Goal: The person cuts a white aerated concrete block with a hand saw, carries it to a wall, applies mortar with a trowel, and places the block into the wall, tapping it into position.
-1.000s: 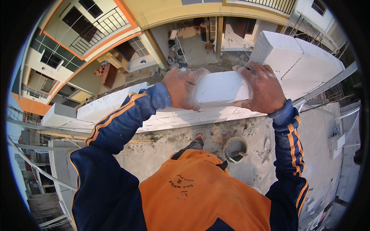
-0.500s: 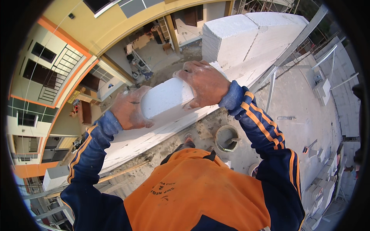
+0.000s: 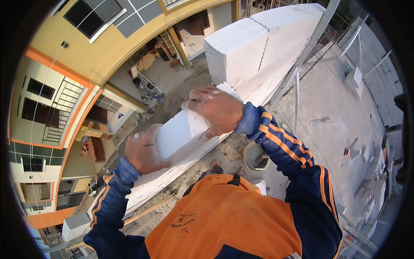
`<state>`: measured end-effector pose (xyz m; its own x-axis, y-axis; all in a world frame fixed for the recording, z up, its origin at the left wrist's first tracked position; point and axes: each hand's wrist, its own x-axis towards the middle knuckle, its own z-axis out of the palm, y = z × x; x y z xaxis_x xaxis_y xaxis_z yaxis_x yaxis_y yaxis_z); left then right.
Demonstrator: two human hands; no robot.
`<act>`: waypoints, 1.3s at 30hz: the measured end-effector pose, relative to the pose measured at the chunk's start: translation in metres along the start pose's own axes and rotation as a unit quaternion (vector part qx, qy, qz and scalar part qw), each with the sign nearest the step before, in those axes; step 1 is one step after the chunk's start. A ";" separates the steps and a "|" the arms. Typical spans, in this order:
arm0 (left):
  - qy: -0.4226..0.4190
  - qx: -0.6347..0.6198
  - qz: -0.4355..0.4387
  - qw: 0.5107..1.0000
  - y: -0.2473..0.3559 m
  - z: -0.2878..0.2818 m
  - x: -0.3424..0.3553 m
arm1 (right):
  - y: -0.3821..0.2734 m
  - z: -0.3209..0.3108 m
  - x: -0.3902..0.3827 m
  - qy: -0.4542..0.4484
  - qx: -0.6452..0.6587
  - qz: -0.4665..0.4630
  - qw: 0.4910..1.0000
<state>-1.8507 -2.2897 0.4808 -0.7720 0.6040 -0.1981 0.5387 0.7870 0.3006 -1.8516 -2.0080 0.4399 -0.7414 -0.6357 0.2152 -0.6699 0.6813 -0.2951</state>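
Note:
A white lightweight concrete block [image 3: 176, 133] is gripped between my two hands on the wall line. My left hand [image 3: 146, 150] closes round its left end, while my right hand [image 3: 216, 108] curls over the right end, fingers on top and thumb on the near side. White dust coats both hands. The block's underside is hidden, so I cannot tell whether it rests fully on the white block wall [image 3: 168, 170]. Beyond my right hand, taller white blocks [image 3: 246, 47] stand on the same wall, with a low white piece [image 3: 228, 90] between.
A bucket [image 3: 256, 156] with a tool in it stands on the concrete floor behind the wall. A metal bar [image 3: 308, 47] slants along the wall at the right. Several blocks [image 3: 366, 198] lie farther right. Past the wall is a drop toward a yellow building [image 3: 86, 47].
My view has shifted and turned slightly, so the wall and building sit differently in the picture. Both hands keep their grip on the block.

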 end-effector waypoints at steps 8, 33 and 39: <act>0.012 0.011 0.009 1.000 0.009 0.016 -0.001 | 0.009 0.016 -0.008 0.019 0.005 -0.034 0.999; 0.014 0.003 -0.029 0.999 -0.035 0.082 0.003 | 0.023 0.054 0.005 -0.014 0.026 -0.017 0.999; 0.060 -0.021 -0.054 0.997 -0.024 0.100 -0.005 | 0.012 0.059 0.002 -0.010 0.017 -0.018 1.000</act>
<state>-1.8256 -2.2988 0.3812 -0.8605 0.4951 -0.1197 0.4376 0.8389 0.3237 -1.8585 -2.0228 0.3824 -0.7154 -0.6672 0.2076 -0.6942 0.6448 -0.3199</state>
